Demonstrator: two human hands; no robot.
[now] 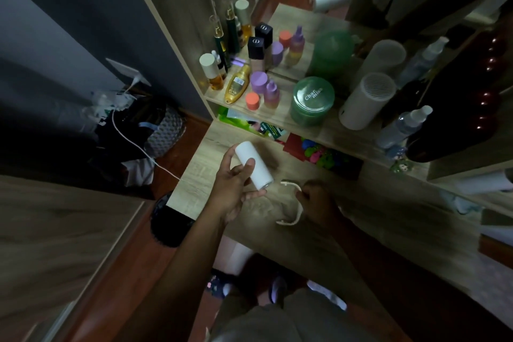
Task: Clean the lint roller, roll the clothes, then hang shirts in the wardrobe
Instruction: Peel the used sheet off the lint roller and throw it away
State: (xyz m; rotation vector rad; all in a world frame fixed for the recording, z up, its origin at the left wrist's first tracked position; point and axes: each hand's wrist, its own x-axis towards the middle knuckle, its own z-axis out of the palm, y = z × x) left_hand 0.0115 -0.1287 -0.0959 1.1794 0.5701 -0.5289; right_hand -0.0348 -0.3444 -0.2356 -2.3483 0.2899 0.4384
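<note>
Roll: white cylindrical lint roll (253, 164), detached from its frame, tilted, held above the wooden desktop (361, 219).
Left hand: left hand (235, 184) wraps the roll, thumb over its upper side, fingers curled beneath, clamped on it.
Handle: white lint roller frame (294, 203), a bent bracket with two end prongs, lying at the desktop, empty of its roll.
Right hand: right hand (316, 200) closed on the frame at its upper bend, fingers folded together around it.
Shelf: wooden shelf (327, 130) behind the desktop, carrying a green lidded jar (313, 100), a white cylindrical device (366, 101), a gold bottle (237, 83), purple-capped bottles (263, 86), a clear spray bottle (402, 126).
Mirror: mirror (347, 22) behind the shelf, repeating the bottles and the roll.
Floor, left: dark bags (144, 130) and a white cable (144, 150) beside the grey wall.
Lower edge: person's shorts and slippered feet, dimly lit.
</note>
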